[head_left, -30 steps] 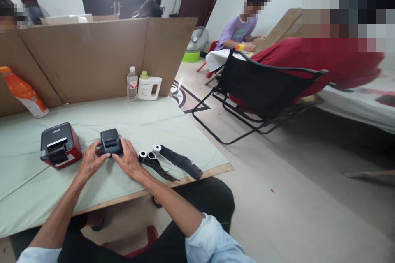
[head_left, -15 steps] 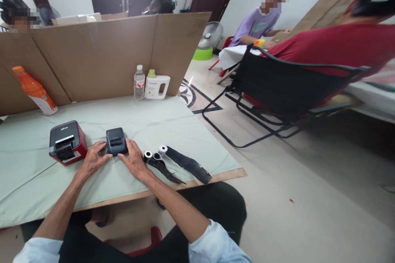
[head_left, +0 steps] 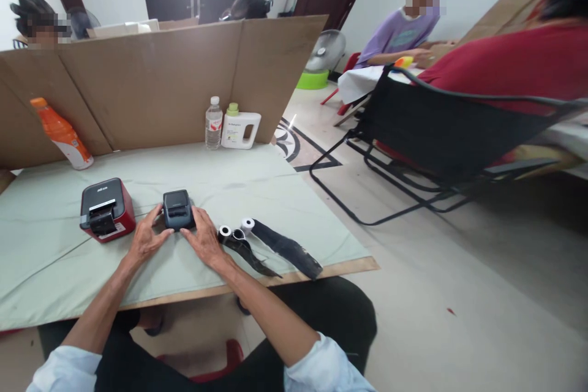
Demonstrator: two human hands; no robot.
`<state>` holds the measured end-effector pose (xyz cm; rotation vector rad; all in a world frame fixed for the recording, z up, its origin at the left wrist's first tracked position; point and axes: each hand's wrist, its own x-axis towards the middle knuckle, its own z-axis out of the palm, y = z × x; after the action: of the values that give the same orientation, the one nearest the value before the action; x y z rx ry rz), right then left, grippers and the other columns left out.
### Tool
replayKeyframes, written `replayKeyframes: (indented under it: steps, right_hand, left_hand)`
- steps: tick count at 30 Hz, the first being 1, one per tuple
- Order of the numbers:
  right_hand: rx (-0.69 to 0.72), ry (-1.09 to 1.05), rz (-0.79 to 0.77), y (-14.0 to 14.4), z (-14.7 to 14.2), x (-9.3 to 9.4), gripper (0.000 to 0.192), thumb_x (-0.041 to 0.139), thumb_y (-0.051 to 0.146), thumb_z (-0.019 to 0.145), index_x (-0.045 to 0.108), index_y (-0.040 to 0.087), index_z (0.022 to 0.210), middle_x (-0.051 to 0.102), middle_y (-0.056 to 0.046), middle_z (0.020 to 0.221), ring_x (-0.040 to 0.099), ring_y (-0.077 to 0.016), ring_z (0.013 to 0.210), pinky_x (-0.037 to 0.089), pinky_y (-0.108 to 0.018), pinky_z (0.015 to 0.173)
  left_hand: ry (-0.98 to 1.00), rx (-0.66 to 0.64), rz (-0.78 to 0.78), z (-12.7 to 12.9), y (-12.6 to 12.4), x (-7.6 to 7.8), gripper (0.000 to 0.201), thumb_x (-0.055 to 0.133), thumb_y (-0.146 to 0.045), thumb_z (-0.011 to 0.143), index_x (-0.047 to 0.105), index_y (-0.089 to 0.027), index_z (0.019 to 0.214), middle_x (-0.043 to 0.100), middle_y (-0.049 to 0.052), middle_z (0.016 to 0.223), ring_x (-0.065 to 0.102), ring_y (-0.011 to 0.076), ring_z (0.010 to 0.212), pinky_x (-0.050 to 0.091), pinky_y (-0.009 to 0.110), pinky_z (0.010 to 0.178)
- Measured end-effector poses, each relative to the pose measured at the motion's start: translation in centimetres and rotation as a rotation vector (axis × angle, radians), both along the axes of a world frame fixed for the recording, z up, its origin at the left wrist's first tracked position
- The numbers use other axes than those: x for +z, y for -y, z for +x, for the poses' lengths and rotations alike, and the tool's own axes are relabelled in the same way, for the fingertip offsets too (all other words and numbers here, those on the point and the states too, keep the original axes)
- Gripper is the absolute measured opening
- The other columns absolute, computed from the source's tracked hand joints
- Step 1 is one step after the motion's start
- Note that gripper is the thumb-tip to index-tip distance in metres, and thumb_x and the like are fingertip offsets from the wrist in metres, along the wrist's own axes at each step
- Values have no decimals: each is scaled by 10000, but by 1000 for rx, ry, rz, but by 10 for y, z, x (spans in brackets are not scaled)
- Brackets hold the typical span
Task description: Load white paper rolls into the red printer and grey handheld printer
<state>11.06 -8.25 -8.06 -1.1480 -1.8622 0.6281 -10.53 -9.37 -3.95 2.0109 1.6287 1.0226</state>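
A small dark grey printer (head_left: 177, 209) sits on the pale green table cover (head_left: 239, 187). My left hand (head_left: 147, 237) rests at its left side, thumb against the front corner. My right hand (head_left: 203, 240) lies at its right side, fingers spread and touching it. Neither hand lifts it. A red and black label printer (head_left: 107, 209) stands to the left. Two small rolls (head_left: 236, 230) with black strips (head_left: 285, 249) trailing from them lie just right of my right hand.
A cardboard screen (head_left: 174, 79) stands along the table's back. An orange bottle (head_left: 62, 134), a water bottle (head_left: 213, 123) and a white jug (head_left: 241, 127) stand by it. A black folding chair (head_left: 441, 135) with a person in red is to the right; other people sit beyond.
The view has swung to the left and slightly up. My hands stay on both sides of the small printer, which remains on the table.
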Motion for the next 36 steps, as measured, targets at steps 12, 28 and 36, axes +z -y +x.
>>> replayKeyframes:
  steps: [12, 28, 36]
  right_hand:
    - [3, -3, -28, -1, 0, 3, 707, 666, 297, 924, 433, 84, 1557, 538, -231, 1504, 494, -322, 1415, 419, -486, 1215]
    - [-17, -126, 27, -5, -3, -7, 715, 721, 243, 872, 472, 137, 1533, 562, -207, 1467, 527, -340, 1382, 440, -518, 1201]
    - [-11, -41, 6, 1, -1, 8, 766, 678, 272, 927, 380, 179, 1626, 520, -194, 1512, 500, -339, 1396, 448, -535, 1188]
  left_hand:
    - [-21, 7, 15, 3, -4, 6, 879, 809, -505, 775, 497, -149, 1516, 634, 209, 1453, 674, 374, 1268, 605, 515, 1011]
    - [-280, -53, 201, -1, -9, 9, 834, 781, -491, 857, 427, -191, 1550, 658, 183, 1401, 735, 319, 1096, 605, 492, 993]
    - [-362, -93, 240, 3, -7, 13, 724, 711, -498, 921, 473, -204, 1538, 650, 164, 1405, 667, 344, 1259, 569, 494, 1077]
